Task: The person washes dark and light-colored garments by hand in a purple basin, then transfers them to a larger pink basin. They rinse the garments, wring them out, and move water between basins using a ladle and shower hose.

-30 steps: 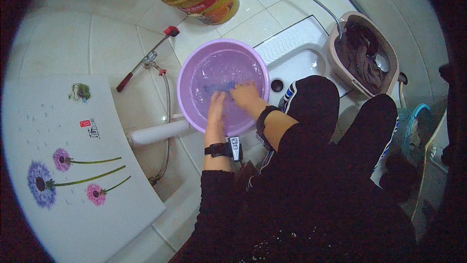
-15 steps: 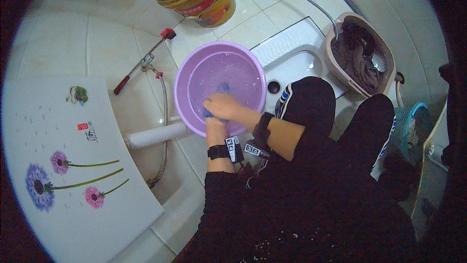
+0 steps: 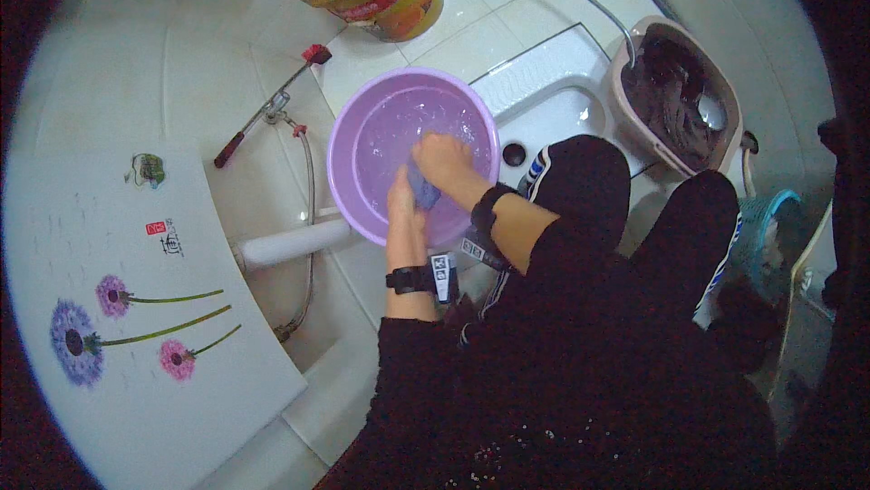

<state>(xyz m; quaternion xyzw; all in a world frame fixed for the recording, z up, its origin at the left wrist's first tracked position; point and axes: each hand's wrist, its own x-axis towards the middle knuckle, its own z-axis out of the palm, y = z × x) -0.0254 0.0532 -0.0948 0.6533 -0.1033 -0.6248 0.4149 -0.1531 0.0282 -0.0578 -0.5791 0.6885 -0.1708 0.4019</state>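
A round purple basin (image 3: 337, 150) with water in it stands on the tiled floor in front of me. Inside it, a small blue-grey cloth (image 3: 423, 190) is bunched between my two hands. My right hand (image 3: 441, 160) closes over the cloth's upper end from the right. Along its left side, my left hand (image 3: 401, 200) grips it, the fingers partly hidden by the cloth. Both wrists wear black straps with small devices.
At the right, a squat toilet pan (image 3: 535, 96) lies beside a beige tub (image 3: 634, 114) of dark laundry and water. A yellow bucket (image 3: 394, 5) stands behind the basin. Left are a red-headed brush (image 3: 272, 109), a white pipe (image 3: 294, 245) and a flower-printed white panel (image 3: 136, 309).
My right hand has moved up and right over the cloth. My left hand has turned beside it, and more of the cloth shows between them.
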